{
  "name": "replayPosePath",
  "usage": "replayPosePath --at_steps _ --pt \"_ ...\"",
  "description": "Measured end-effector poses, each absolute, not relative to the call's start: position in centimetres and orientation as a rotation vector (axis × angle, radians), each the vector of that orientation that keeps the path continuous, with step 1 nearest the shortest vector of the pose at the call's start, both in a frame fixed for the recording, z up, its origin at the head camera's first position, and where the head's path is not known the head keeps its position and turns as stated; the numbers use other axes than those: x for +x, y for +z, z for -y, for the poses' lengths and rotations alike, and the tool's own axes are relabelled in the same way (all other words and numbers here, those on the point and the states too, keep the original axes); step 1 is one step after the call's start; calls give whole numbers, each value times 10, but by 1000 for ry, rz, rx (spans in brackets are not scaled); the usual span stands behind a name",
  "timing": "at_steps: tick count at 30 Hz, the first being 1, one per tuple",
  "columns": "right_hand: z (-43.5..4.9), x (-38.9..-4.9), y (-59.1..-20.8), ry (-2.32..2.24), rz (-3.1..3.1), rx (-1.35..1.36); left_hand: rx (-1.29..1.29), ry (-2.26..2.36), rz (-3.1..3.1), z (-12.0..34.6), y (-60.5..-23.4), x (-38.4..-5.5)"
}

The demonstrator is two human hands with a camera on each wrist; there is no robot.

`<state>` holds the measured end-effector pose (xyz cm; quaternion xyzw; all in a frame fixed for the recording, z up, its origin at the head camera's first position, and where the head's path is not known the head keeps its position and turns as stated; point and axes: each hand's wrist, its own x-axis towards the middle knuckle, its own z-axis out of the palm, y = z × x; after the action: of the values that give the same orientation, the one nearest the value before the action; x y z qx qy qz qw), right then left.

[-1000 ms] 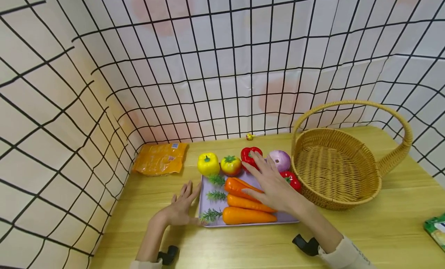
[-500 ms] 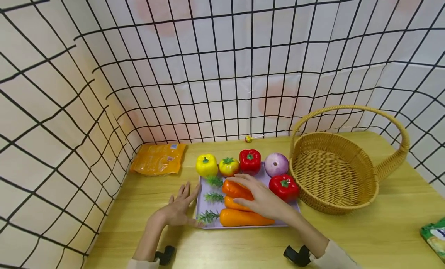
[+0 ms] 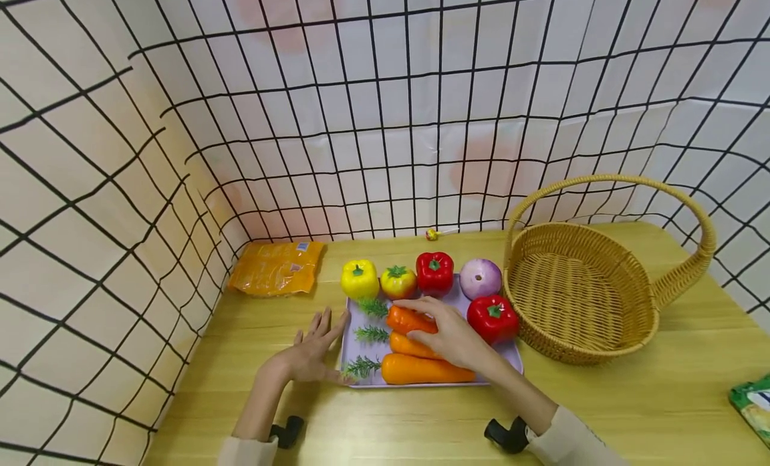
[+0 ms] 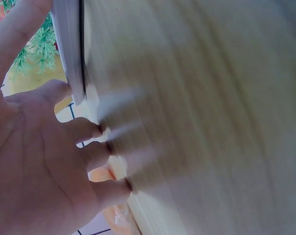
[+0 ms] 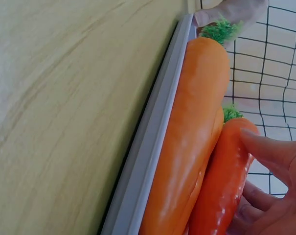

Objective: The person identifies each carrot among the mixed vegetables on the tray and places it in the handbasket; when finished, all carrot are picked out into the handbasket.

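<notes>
Three orange carrots with green tops lie in a lilac tray (image 3: pixel 514 359). My right hand (image 3: pixel 460 335) holds the far carrot (image 3: pixel 412 319) near its leafy end. In the right wrist view the thumb lies on this carrot (image 5: pixel 226 181), fingers behind it. The middle carrot (image 3: pixel 409 344) is partly covered by the hand; the near carrot (image 3: pixel 424 370) lies along the front rim. My left hand (image 3: pixel 309 356) has its fingers spread on the table at the tray's left side, thumb at the front left corner. The left wrist view shows its palm (image 4: pixel 35 161).
Behind the carrots are a yellow bell pepper (image 3: pixel 359 280), a tomato (image 3: pixel 398 283), a red bell pepper (image 3: pixel 434 275) and an onion (image 3: pixel 480 279). Another red pepper (image 3: pixel 494 321) sits beside a wicker basket (image 3: pixel 577 349). An orange packet (image 3: pixel 277 271) and a lollipop (image 3: pixel 432 235) lie farther back.
My right hand has come down from over the red pepper, to the left and nearer, onto the far carrot and now grips it. The left hand has stayed in place.
</notes>
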<state>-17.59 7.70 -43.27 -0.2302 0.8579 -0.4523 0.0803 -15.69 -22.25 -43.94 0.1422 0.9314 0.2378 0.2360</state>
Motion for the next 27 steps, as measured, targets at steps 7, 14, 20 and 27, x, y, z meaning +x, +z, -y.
replayPosePath --at_steps 7,14,20,27 --pt "-79 -180 -431 -1332 -2599 -744 392 628 -2569 224 -436 -160" --pt "-84 -178 -421 -1310 -2617 -798 370 672 -2570 224 -438 -153" --pt "-93 -176 -399 -1305 -2616 -795 369 689 -2563 223 -436 -153" --pt "-121 -178 -370 -1287 -2700 -818 374 680 -2554 219 -438 -155"
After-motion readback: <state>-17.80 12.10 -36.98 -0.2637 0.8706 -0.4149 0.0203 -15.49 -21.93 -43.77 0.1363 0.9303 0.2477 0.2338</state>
